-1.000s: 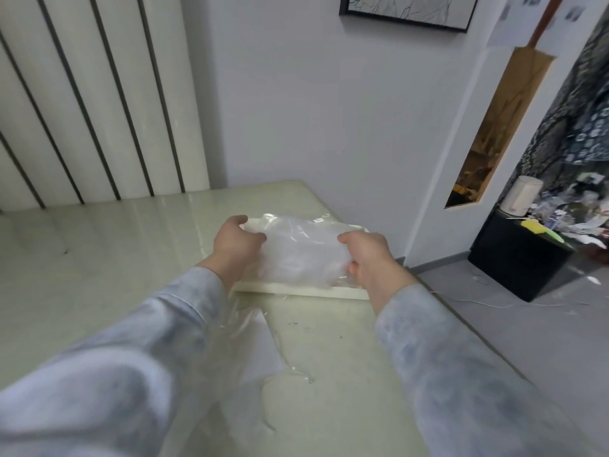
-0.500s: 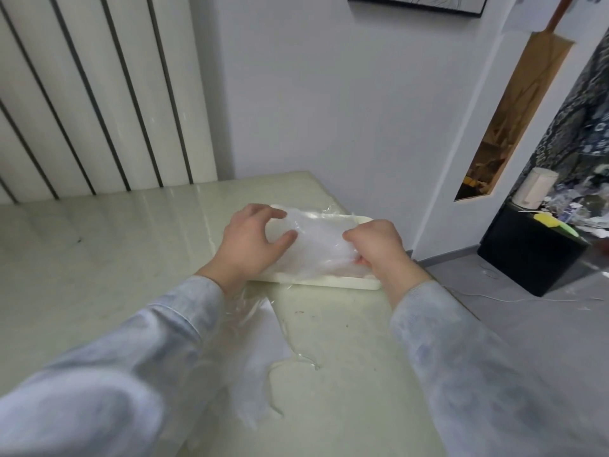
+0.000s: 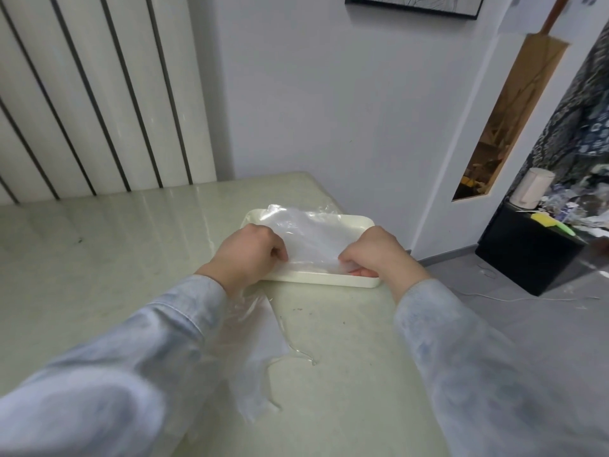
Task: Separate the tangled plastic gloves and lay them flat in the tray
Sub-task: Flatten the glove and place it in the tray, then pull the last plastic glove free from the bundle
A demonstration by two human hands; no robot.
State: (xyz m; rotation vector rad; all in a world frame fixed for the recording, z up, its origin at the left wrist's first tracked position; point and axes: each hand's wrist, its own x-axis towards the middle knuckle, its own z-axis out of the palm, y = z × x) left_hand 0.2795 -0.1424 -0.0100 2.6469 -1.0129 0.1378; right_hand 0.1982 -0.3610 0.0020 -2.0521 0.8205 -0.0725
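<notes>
Pinching one glove (image 3: 309,239) over the tray (image 3: 323,281): left hand (image 3: 250,255), right hand (image 3: 375,255).

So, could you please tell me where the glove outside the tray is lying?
In the head view, the loose glove lies flat on the table, just nearer than the tray, left of centre and partly under the left sleeve.

The left hand (image 3: 248,255) and right hand (image 3: 375,255) curl their fingertips out of sight at the glove (image 3: 313,235). The left hand hides a near corner of the tray (image 3: 329,281); the left sleeve (image 3: 148,351) covers part of the second glove (image 3: 263,354)
</notes>
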